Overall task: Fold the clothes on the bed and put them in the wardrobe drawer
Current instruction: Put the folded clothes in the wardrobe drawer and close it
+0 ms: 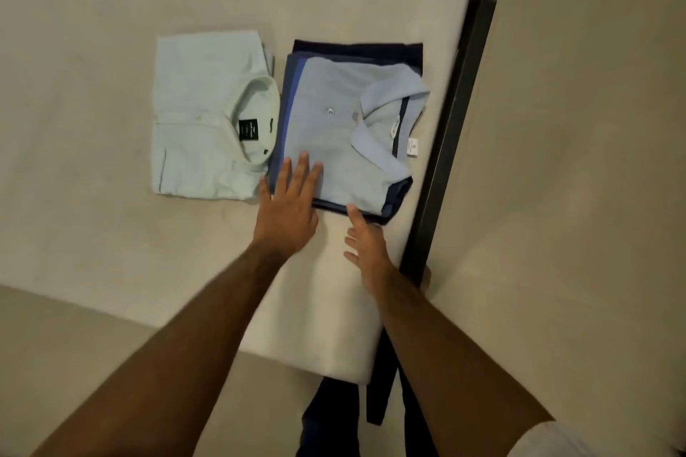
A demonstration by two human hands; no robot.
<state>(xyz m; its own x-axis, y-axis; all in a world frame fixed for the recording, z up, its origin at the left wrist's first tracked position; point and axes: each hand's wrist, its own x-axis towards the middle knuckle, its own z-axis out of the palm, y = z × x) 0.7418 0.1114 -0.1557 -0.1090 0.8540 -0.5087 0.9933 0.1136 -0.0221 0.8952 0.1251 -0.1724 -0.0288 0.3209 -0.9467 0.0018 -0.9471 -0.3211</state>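
A folded light blue polo shirt was seen on top of a stack of darker blue garments, the stack lying on the bed near its right edge, just beside the dark bed frame. To the left of the stack, close to it, a folded pale mint shirt lay flat on the mattress, collar up.

As far as could be judged, the folding was finished or nearly so: every garment in view was already squared up, and no loose clothing could be made out on the bed. The carrying to the wardrobe drawer was still left to be done; neither wardrobe nor drawer was shown.

The left hand was laid flat, fingers straight and slightly spread, on the near left corner of the polo shirt, its palm overhanging the stack's edge. The right hand was held open with fingers relaxed and apart, just at the near edge of the stack; one fingertip was placed against the dark bottom layer, though whether it slid beneath could not be told. Nothing was gripped by either hand. The placement suggested that the stack was about to be steadied or lifted.
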